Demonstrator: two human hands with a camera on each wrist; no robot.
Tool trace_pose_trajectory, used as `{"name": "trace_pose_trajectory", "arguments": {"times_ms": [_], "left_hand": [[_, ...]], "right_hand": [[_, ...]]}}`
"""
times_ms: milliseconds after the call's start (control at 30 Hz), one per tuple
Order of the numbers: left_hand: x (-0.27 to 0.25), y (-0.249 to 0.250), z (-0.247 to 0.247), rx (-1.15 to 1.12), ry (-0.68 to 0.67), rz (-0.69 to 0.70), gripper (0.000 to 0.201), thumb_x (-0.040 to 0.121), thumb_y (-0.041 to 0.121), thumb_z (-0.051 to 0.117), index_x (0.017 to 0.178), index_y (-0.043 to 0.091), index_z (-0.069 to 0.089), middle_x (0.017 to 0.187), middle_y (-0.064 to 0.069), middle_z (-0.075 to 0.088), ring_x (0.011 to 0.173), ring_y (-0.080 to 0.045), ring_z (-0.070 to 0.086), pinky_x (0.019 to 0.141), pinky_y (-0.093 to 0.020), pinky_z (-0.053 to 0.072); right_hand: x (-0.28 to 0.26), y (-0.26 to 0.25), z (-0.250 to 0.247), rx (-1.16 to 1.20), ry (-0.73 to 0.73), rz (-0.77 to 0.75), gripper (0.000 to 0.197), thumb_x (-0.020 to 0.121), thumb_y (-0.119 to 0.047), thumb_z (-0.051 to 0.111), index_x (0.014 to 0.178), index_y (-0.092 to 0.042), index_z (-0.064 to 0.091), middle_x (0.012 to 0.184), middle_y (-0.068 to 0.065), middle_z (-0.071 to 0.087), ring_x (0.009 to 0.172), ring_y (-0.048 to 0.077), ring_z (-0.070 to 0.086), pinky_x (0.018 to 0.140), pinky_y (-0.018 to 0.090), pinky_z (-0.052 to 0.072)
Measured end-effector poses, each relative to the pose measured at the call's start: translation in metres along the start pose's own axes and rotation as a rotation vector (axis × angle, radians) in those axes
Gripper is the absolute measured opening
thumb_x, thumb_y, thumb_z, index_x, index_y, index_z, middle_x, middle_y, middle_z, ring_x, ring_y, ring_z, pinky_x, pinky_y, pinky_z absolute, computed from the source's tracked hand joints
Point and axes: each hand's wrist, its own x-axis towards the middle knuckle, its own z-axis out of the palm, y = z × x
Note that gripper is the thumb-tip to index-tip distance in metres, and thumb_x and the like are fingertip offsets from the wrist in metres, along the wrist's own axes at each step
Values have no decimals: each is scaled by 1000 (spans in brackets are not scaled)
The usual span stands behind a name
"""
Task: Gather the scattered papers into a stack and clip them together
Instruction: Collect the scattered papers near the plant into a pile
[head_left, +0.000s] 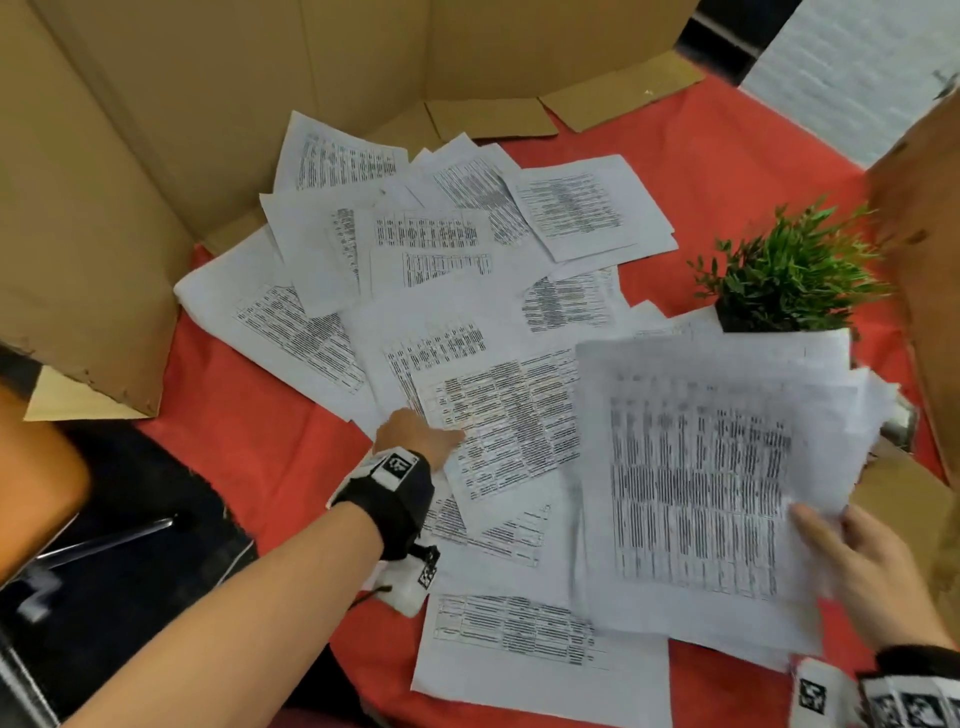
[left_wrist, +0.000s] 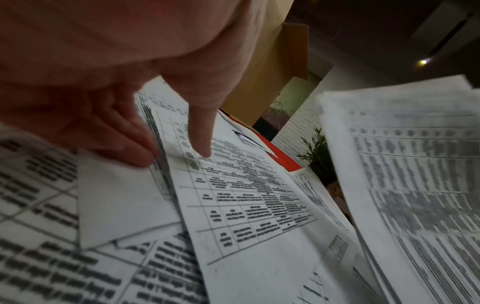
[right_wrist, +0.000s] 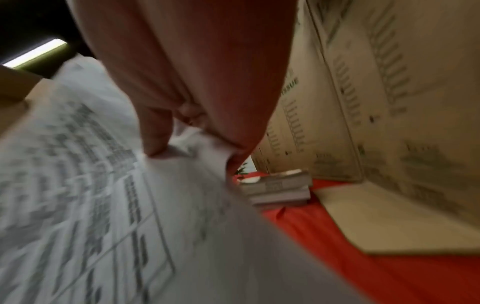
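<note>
Several printed sheets (head_left: 431, 270) lie scattered and overlapping on the red tablecloth (head_left: 260, 447). My left hand (head_left: 441, 441) reaches onto a sheet printed with a table (head_left: 514, 415). In the left wrist view the thumb (left_wrist: 200, 131) presses on top of this table sheet (left_wrist: 246, 205) while the fingers (left_wrist: 130, 148) sit at its lifted edge, pinching it. My right hand (head_left: 831, 540) holds a gathered bunch of papers (head_left: 696, 483) above the table at the right, thumb (right_wrist: 155, 135) on top of the bunch (right_wrist: 103, 205) and fingers beneath. I see no clip.
Tall cardboard walls (head_left: 156, 156) enclose the back and left, and another cardboard panel (head_left: 919, 234) stands at the right. A small green potted plant (head_left: 789, 275) sits behind the held bunch. A low stack of boxes or books (right_wrist: 280, 189) lies by the right cardboard. An orange chair (head_left: 31, 467) is at left.
</note>
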Motion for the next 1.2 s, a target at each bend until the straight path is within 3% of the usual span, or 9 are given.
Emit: {"name": "trace_pose_trajectory", "arguments": {"times_ms": [233, 400, 533, 633, 733, 833, 933, 1033, 1200], "left_hand": [[-17, 18, 14, -35, 121, 302, 6, 92, 19, 57, 88, 16, 59, 88, -3, 67, 74, -23, 61, 62, -29, 47], [-33, 34, 3, -5, -124, 828, 12, 95, 11, 57, 106, 13, 63, 98, 0, 72, 85, -20, 68, 80, -38, 57], [-50, 47, -9, -21, -366, 866, 12, 94, 15, 60, 101, 22, 67, 100, 4, 70, 97, -19, 65, 92, -39, 50], [-43, 45, -20, -129, -215, 826, 14, 92, 18, 63, 105, 24, 65, 105, 9, 67, 102, -12, 62, 94, -32, 47], [-3, 26, -40, -284, 337, 369, 44, 82, 35, 73, 117, 13, 56, 119, -3, 64, 110, -23, 61, 94, -39, 49], [21, 2, -50, -104, 268, -28, 99, 65, 54, 82, 134, -3, 38, 135, -19, 48, 126, -36, 49, 102, -46, 45], [25, -2, -39, 53, 174, -5, 100, 64, 48, 86, 134, -4, 36, 134, -18, 47, 126, -34, 48, 101, -42, 46], [26, 2, -29, 154, 148, 96, 74, 78, 33, 78, 133, 3, 39, 129, -17, 55, 118, -35, 56, 95, -43, 50], [19, -4, -26, 324, 448, 421, 33, 95, 21, 53, 128, 17, 58, 121, -11, 59, 113, -33, 51, 90, -44, 39]], "right_hand": [[17, -29, -2, -340, -393, -252, 18, 89, -28, 60, 93, -40, 72, 106, -23, 72, 101, -3, 65, 86, 4, 42], [43, -37, 23, -684, -291, -564, 13, 87, -34, 63, 94, -28, 72, 161, -11, 26, 151, 19, 20, 114, 56, 27], [53, -56, 51, -739, -301, -644, 9, 89, -28, 66, 95, -28, 72, 156, -8, 37, 149, 23, 24, 111, 65, 16], [57, -62, 62, -653, -289, -657, 7, 92, -21, 65, 97, -23, 69, 113, -1, 69, 111, 25, 63, 105, 47, 35], [56, -68, 55, -460, -82, -550, 24, 92, -33, 56, 94, -11, 67, 83, -1, 70, 77, 24, 65, 72, 25, 44], [62, -60, 40, -153, 138, -382, 40, 92, -22, 67, 129, -12, 54, 118, 10, 65, 99, 21, 63, 87, 30, 48], [75, -44, 30, 261, 145, -200, 62, 92, -10, 67, 146, -16, 38, 133, 8, 64, 110, 20, 68, 92, 35, 55], [82, -39, 36, 433, 34, -19, 25, 95, -6, 58, 117, -14, 67, 108, 0, 75, 89, 14, 74, 83, 34, 59], [79, -26, 61, 498, -104, 279, 33, 90, -13, 63, 122, -4, 63, 113, 18, 72, 94, 26, 73, 79, 42, 61]]}}
